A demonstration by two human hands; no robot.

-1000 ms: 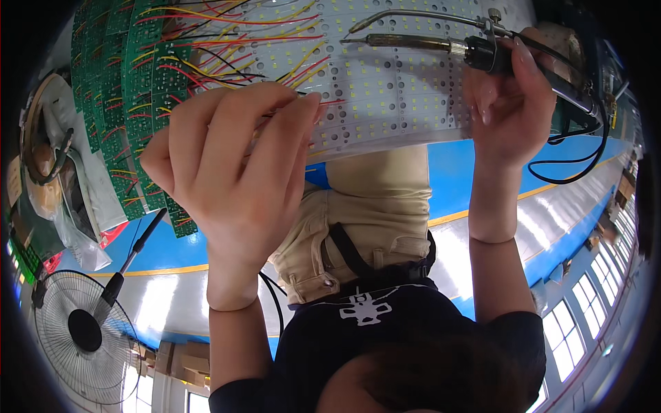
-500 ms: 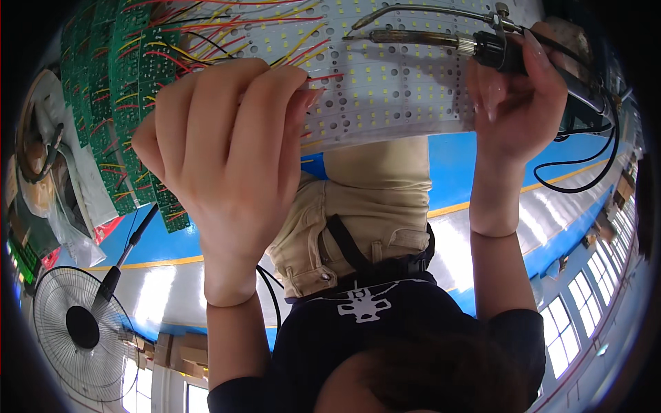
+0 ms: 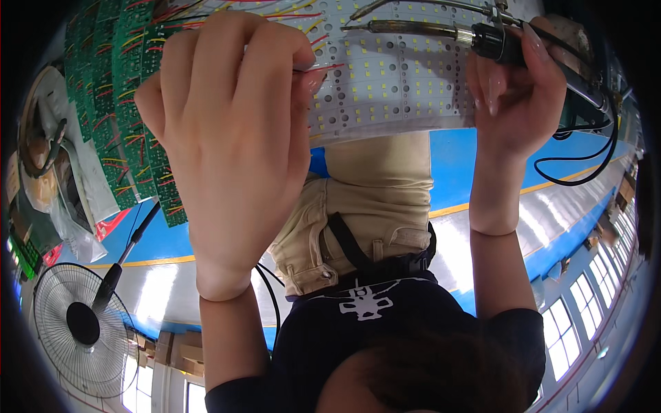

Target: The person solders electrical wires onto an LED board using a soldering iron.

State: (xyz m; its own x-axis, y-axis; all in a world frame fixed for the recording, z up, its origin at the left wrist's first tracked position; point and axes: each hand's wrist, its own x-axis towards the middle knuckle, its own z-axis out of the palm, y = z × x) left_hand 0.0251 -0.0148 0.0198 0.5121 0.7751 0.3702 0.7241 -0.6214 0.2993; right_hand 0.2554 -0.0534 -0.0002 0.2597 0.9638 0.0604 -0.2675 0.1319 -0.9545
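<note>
Presently, in the head view, the left hand (image 3: 234,117) pinches a red wire (image 3: 332,67) over the white panel (image 3: 375,93), and the right hand (image 3: 520,96) is closed around an iron (image 3: 416,29) whose tip stands apart from the wire. Other wires (image 3: 300,16) appear already fixed to the green boards (image 3: 124,124); the pinched wire's end seems not yet joined.

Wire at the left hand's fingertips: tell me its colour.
Red. The wire shows best in the head view, the only one, sticking out past the left hand.
</note>
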